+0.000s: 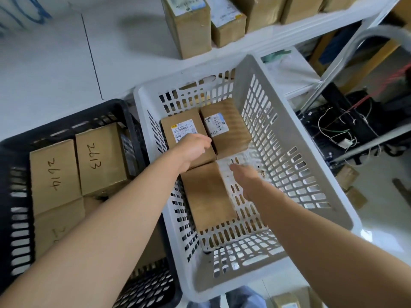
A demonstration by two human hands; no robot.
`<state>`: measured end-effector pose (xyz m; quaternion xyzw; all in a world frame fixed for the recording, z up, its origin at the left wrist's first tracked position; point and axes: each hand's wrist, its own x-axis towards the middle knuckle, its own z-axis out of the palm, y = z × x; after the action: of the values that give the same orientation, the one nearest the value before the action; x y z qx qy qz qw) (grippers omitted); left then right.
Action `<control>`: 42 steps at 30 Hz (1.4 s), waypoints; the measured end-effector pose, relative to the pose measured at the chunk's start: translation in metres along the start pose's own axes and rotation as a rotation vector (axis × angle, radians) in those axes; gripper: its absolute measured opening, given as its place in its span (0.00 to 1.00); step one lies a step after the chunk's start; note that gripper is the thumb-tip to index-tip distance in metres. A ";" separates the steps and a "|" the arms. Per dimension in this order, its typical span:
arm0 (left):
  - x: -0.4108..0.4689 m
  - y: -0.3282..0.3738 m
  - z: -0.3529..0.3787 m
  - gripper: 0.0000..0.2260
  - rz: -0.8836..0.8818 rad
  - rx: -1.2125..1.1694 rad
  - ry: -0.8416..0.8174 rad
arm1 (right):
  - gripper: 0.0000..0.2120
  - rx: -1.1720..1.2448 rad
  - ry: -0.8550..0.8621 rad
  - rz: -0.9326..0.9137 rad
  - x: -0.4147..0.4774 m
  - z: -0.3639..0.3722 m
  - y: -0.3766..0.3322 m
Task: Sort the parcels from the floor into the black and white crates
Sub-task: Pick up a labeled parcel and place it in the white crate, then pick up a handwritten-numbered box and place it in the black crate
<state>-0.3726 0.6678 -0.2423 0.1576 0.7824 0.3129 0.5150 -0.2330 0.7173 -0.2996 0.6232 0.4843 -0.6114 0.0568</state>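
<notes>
The white crate (300,134) holds three brown parcels. Two labelled parcels (182,127) (229,130) lie side by side at its far end, and a plain parcel (206,196) lies nearer me. My left hand (193,150) hovers over the near edge of the left labelled parcel, fingers loosely bent, gripping nothing. My right hand (246,176) is blurred, its fingers spread just right of the plain parcel, empty. The black crate (55,130) on the left holds parcels marked 2614 (53,174) and 2613 (97,156).
A white shelf (278,34) behind the crates carries several upright brown boxes (189,27). To the right are a metal frame (347,52) and a black unit with loose wires (338,127). More small boxes (349,178) lie on the floor at the right.
</notes>
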 end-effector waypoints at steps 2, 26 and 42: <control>-0.011 0.012 0.004 0.13 0.083 -0.030 0.017 | 0.13 -0.002 0.055 -0.070 -0.017 -0.013 -0.016; -0.285 0.051 0.204 0.09 0.634 0.279 -0.863 | 0.12 0.823 1.015 -0.392 -0.355 -0.159 0.185; -0.406 -0.084 0.326 0.08 0.471 0.500 -1.152 | 0.11 1.122 1.240 -0.087 -0.473 -0.114 0.411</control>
<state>0.0987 0.4802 -0.0987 0.5807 0.3759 0.0921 0.7162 0.2266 0.3243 -0.0999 0.7631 0.0751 -0.3097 -0.5623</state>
